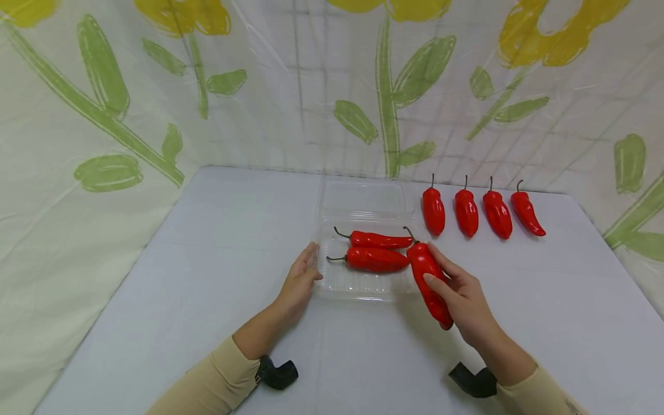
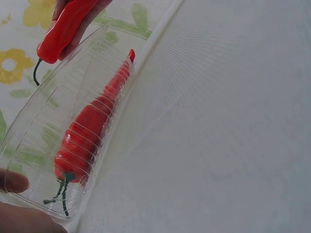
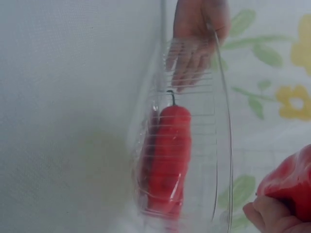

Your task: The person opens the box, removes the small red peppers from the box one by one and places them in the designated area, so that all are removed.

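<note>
My right hand [image 1: 461,300] grips a red chili pepper [image 1: 427,282] with a curved green stem, thumb on top, at the right end of a clear plastic clamshell box [image 1: 363,288]. The held pepper hangs tilted, stem pointing away, and overlaps the box's right rim. Two red peppers lie in the box side by side, a nearer one [image 1: 376,260] and a farther one [image 1: 381,240], stems to the left. My left hand [image 1: 301,276] rests against the box's left wall with its fingers straight. In the left wrist view its thumb [image 2: 14,180] shows at the rim.
The box's lid [image 1: 365,197] lies folded back behind the base. Several more red peppers [image 1: 467,213] stand in a row at the back right of the white table [image 1: 207,230], stems away. A flower-painted curtain [image 1: 270,104] rises behind the table.
</note>
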### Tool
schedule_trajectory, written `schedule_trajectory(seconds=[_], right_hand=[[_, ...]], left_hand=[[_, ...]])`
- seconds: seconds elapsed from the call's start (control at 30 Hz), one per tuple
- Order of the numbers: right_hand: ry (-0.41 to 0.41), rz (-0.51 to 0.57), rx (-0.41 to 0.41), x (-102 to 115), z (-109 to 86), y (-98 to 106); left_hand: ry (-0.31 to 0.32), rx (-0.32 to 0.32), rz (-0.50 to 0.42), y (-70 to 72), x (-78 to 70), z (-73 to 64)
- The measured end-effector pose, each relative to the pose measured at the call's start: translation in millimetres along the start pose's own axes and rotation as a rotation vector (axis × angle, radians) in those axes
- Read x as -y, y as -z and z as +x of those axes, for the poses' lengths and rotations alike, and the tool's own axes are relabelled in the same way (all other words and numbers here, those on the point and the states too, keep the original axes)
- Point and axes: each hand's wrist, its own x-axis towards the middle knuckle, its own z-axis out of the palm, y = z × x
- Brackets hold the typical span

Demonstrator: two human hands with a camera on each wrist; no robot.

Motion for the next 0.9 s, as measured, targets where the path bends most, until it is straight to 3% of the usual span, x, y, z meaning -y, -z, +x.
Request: schedule_trajectory(seconds=[0.37,0.6,0.9], right_hand=[[-0.048,0.011,-0.112,-11,0.8,13],[-0.15,0.12,-0.194,-18,12.3,26],[-0.207,0.103,-0.163,-33,28.3,37]], left_hand=[[0.01,-0.006,0.006,-0.1,0.0,-0.1],[0.015,-0.009,0.013,0.0,-0.8,-0.7],[0.003,0.002,0.009,0.4,0.2,-0.6]])
